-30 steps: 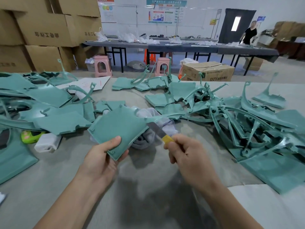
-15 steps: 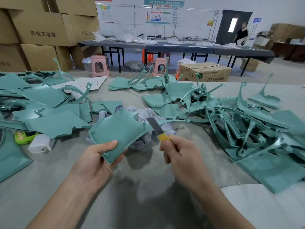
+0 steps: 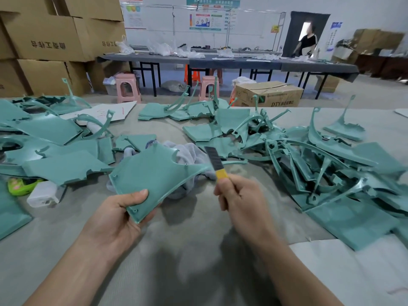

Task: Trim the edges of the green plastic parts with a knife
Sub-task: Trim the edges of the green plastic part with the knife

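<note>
Above the grey table [image 3: 198,272], the left hand [image 3: 114,219] grips a flat green plastic part [image 3: 152,175] by its near corner, thumb on top and fingers curled beneath, holding it clear of the surface. Just right of that part, the right hand [image 3: 240,202] is closed round the yellow handle of a knife [image 3: 217,165]; the dark segmented blade points up and away, its lower section at the part's right-hand tip. Whether blade and plastic touch cannot be told.

Behind the held part lies a grey cloth [image 3: 189,153]. To its right sits a tangled heap of green parts [image 3: 320,164]; to its left, a second spread of flat green panels [image 3: 55,151], with a white block [image 3: 43,196] and a bright green item [image 3: 21,185] at its near edge.

Beyond the held part, on the floor, stands a cardboard carton [image 3: 269,93] printed "DTY" followed by characters too small to read. Far left of the part, stacked cartons [image 3: 48,40] carry printed characters, upside down. Wall posters [image 3: 212,15] are illegible. A person [image 3: 308,44] stands by the dark doorway.
</note>
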A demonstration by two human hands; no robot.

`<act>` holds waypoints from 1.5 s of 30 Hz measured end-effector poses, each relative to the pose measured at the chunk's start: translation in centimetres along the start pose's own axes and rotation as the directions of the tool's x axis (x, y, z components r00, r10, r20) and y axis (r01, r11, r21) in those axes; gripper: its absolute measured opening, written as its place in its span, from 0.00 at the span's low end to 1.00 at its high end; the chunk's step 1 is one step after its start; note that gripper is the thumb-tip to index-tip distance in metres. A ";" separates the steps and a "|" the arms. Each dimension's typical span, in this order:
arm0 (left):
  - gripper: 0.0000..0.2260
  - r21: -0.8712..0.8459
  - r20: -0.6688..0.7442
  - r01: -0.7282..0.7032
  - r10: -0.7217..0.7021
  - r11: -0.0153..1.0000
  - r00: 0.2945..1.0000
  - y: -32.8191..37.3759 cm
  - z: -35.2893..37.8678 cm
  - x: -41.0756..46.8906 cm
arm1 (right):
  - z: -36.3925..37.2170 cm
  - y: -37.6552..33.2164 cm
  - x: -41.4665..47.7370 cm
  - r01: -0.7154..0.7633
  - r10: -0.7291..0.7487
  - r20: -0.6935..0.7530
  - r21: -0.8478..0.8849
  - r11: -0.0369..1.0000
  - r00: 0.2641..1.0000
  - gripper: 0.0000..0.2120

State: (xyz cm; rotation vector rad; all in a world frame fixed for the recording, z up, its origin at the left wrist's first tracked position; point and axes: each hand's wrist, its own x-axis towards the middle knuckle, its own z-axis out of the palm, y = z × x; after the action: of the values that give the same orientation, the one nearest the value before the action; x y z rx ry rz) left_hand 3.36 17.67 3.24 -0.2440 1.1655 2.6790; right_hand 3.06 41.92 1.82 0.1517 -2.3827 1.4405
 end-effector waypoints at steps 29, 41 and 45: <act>0.16 0.180 0.051 -0.173 0.166 0.968 0.985 -0.9 -0.1 0.3 | -1.8 -0.5 -0.1 -0.294 0.349 -0.047 0.443 0.847 0.936 0.17; 0.26 0.302 0.232 -0.215 0.148 0.929 0.961 -1.3 -1.0 0.2 | -1.6 -2.9 -0.6 -0.196 0.263 0.043 0.784 0.589 0.964 0.11; 0.24 0.478 0.246 -0.314 0.218 0.821 0.944 -0.7 -1.2 0.6 | -2.9 -2.3 -0.5 -0.104 0.145 -0.026 0.579 0.809 0.989 0.11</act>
State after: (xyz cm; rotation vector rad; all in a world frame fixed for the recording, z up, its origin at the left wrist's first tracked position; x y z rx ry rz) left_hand 3.04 17.33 1.86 0.2676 1.9056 2.4065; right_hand 4.82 43.31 4.82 0.0902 -1.8518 2.1611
